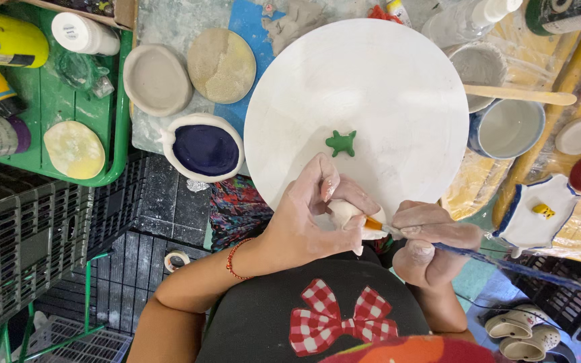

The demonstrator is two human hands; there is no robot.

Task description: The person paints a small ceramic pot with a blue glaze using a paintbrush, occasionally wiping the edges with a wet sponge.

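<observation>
White clay figurine (pixel 344 214) sits pinched in my left hand (pixel 304 222) at the near edge of the round white board (pixel 371 87); my right hand (pixel 432 242) grips a paintbrush (pixel 379 227), orange tip touching it. Green turtle (pixel 341 143) lies just beyond.

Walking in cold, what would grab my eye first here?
Likely the big white round board at centre, bare but for a small green turtle figure. Below it, the left hand holds a small pale clay piece while the right hand touches an orange-tipped paintbrush to it.
</observation>
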